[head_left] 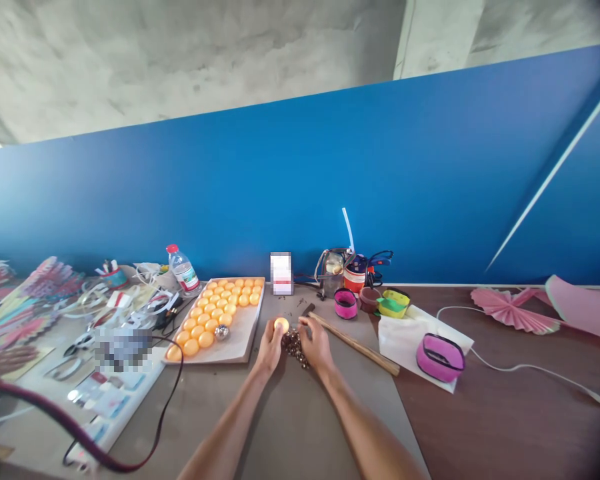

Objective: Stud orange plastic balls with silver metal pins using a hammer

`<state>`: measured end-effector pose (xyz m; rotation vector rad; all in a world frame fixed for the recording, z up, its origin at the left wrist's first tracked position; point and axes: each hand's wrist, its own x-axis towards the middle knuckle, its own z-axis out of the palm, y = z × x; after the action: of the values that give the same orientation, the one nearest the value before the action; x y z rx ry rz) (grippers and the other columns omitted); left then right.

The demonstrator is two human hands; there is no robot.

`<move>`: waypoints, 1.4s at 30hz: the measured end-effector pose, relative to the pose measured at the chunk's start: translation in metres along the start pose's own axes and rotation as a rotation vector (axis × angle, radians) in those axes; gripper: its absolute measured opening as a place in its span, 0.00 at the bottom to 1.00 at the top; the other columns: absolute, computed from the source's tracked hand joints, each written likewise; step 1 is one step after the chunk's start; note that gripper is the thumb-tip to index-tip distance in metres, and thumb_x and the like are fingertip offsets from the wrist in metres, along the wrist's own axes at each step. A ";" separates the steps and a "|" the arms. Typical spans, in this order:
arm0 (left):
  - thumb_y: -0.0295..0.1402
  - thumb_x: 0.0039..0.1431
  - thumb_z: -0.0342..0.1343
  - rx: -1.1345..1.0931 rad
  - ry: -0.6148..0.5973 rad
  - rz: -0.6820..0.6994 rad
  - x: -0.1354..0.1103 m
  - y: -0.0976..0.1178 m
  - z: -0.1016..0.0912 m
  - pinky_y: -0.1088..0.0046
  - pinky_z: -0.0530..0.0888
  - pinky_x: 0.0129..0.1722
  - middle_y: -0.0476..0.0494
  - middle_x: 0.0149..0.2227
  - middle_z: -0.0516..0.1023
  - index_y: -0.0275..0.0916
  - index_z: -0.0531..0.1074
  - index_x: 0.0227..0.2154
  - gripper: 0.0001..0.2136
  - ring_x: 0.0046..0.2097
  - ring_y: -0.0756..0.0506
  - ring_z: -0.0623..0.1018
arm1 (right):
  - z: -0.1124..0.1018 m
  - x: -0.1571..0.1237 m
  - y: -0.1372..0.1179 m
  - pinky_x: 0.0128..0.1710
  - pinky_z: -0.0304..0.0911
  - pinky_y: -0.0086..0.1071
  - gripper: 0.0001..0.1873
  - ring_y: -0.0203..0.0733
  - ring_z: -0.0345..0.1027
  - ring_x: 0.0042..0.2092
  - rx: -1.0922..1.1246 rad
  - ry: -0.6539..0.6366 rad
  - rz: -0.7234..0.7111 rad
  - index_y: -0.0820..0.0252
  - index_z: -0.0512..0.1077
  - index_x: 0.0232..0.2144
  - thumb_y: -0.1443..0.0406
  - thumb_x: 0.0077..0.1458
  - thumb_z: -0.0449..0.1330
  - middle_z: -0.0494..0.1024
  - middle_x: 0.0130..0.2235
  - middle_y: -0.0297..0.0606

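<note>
My left hand [270, 347] is closed around an orange ball [281, 325] held at its fingertips. My right hand [316, 343] is closed beside it, fingers pinching a dark, knobbly cluster [293, 345] that lies between both hands on the grey mat [290, 413]. To the left, a flat tray [240, 337] holds several more orange balls [215, 313] and one silver ball [222, 332]. Just beyond my right hand, a long wooden stick [357, 345] runs diagonally to the right.
Pink, brown and green ribbon rolls [345, 303] sit near the blue wall, another pink roll [441, 357] on white paper. A water bottle [183, 269], a cup, pink paper fans [510, 308], cables and craft clutter fill the left. Another person's hand [5, 360] shows at far left.
</note>
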<state>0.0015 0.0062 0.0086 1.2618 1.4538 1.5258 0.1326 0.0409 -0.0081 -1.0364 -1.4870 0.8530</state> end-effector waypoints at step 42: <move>0.34 0.51 0.58 -0.827 -0.088 -0.222 -0.003 0.008 -0.003 0.65 0.70 0.45 0.43 0.38 0.77 0.38 0.68 0.41 0.14 0.39 0.46 0.77 | -0.005 0.016 -0.001 0.28 0.57 0.29 0.05 0.35 0.60 0.26 0.304 -0.167 0.200 0.59 0.67 0.25 0.63 0.43 0.56 0.70 0.24 0.32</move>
<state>0.0005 0.0015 0.0165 0.6296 0.7222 1.6283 0.1364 0.0550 -0.0012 -0.9113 -1.3504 1.2918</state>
